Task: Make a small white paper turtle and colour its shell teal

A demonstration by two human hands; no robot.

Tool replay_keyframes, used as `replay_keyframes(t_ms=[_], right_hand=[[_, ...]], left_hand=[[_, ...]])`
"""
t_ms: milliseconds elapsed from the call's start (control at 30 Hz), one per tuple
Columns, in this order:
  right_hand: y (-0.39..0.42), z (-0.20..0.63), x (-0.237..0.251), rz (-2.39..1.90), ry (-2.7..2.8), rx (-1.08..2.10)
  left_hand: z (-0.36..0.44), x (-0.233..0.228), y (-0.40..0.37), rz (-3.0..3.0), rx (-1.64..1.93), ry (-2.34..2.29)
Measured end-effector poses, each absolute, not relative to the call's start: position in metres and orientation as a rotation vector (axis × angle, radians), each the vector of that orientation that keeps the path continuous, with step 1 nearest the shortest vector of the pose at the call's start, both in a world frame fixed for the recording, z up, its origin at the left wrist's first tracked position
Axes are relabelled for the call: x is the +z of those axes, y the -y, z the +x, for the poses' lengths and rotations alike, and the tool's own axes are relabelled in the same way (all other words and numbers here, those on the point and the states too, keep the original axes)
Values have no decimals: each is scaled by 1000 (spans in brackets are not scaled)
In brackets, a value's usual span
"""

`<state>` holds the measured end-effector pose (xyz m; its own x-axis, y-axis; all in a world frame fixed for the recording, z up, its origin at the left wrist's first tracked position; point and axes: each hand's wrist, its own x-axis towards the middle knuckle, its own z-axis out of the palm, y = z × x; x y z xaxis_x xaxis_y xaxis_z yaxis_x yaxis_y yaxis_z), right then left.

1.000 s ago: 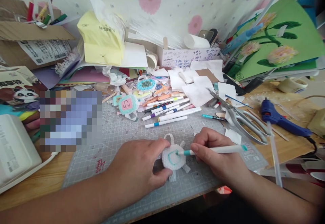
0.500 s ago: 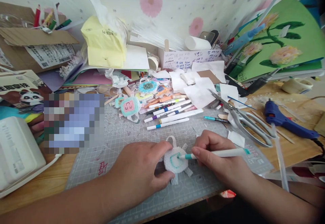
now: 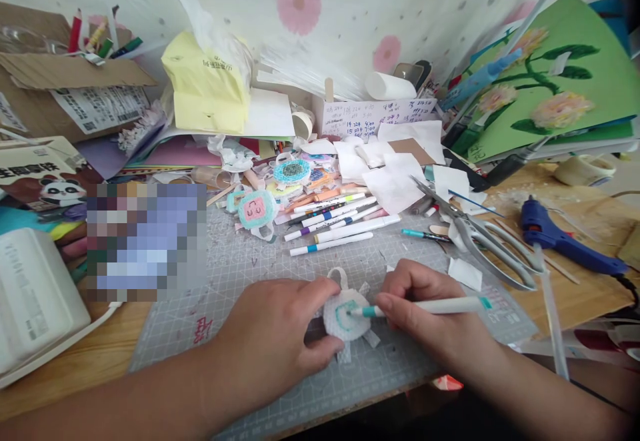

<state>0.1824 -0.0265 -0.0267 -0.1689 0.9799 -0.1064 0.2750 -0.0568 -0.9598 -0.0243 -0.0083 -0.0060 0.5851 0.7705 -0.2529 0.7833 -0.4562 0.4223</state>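
Between thumb and forefinger, my left hand point(image 3: 280, 328) grips the left edge of a small round white padded paper piece point(image 3: 357, 331). The piece has a loop at its top, short paper tabs around it and a teal rounded outline drawn on its face. A white marker with teal ends point(image 3: 445, 305) is pinched in my right hand point(image 3: 425, 308). Its tip touches the face near the upper part of the teal outline. Both hands rest over a grey cutting mat point(image 3: 240, 391).
Several markers point(image 3: 345, 218) lie beyond the hands, by a decorated pink-and-teal paper piece point(image 3: 257, 209). Scissors point(image 3: 480, 234) and a blue glue gun point(image 3: 565, 241) lie to the right. A white box-shaped device point(image 3: 40, 301) stands left; a cardboard box point(image 3: 75, 94) is behind it.
The marker's tip has shifted very slightly left and down over the outline, with my right hand following. My left hand and the white piece have stayed in place.
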Motion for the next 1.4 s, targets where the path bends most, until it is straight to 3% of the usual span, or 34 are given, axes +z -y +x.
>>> replay_keyframes(t_ms=[1400], right_hand=[[27,178,-25,-1374,1556,1301]], left_hand=[[-26,-7,9,2335,17,-1219]])
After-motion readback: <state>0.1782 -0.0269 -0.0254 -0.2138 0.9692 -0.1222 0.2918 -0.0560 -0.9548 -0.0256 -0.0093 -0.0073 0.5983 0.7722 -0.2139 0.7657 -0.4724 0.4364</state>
